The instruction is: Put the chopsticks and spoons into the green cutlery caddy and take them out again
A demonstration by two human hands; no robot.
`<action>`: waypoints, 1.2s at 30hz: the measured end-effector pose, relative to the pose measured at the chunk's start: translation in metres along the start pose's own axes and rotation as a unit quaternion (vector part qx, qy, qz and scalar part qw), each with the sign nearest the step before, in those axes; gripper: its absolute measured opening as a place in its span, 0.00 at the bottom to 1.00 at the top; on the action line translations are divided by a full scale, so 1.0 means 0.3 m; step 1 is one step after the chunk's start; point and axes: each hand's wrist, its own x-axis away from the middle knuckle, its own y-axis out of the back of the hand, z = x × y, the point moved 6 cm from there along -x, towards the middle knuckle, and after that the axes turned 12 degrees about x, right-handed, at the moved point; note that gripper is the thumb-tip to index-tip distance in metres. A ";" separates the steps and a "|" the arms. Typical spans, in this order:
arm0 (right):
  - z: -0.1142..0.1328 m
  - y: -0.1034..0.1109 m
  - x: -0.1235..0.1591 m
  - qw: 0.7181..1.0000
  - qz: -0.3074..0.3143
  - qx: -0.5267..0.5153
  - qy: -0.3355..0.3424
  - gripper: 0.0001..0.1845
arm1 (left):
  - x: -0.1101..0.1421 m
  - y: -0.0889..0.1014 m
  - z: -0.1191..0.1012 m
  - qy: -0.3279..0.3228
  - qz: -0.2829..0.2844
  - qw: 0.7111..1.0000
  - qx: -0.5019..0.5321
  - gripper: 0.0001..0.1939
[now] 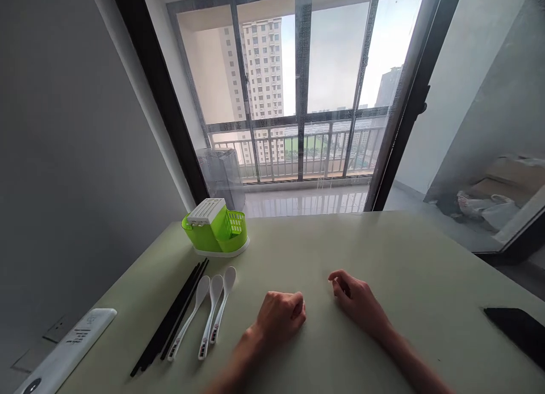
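My left hand (282,315) rests on the table as a loose fist, with nothing showing in it. To its left lie three white spoons (216,289) side by side, bowls pointing away from me. Several black chopsticks (174,311) lie beside them in a slanted bundle. My right hand (354,296) is on the table farther right, its fingers curled in and holding nothing that I can see. Beyond the chopsticks' far ends stands a bright green utensil holder (208,235) with a white slotted top and a white base. Neither hand touches any of these things.
The pale green table (323,246) reaches up to a glass door with a dark frame (159,87). A long white object (80,340) lies at the left edge. A flat black object (517,328) is at the right edge. A grey wall (85,155) borders the left side.
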 end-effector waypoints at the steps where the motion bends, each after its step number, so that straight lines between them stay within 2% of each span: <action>1: 0.002 0.001 0.001 1.000 0.004 0.002 -0.003 0.15 | 0.001 0.000 -0.003 -0.007 0.001 1.000 0.000 0.14; 10: 0.009 0.003 -0.002 1.000 0.018 0.009 -0.003 0.16 | 0.001 0.006 0.001 0.016 -0.004 1.000 0.005 0.15; 28: 0.025 0.019 -0.009 1.000 -0.002 0.024 0.009 0.17 | -0.003 0.007 0.005 0.025 0.003 1.000 -0.008 0.15; 36: 0.028 0.015 -0.008 1.000 0.012 0.016 0.007 0.17 | -0.001 0.000 0.017 0.020 0.004 1.000 -0.006 0.15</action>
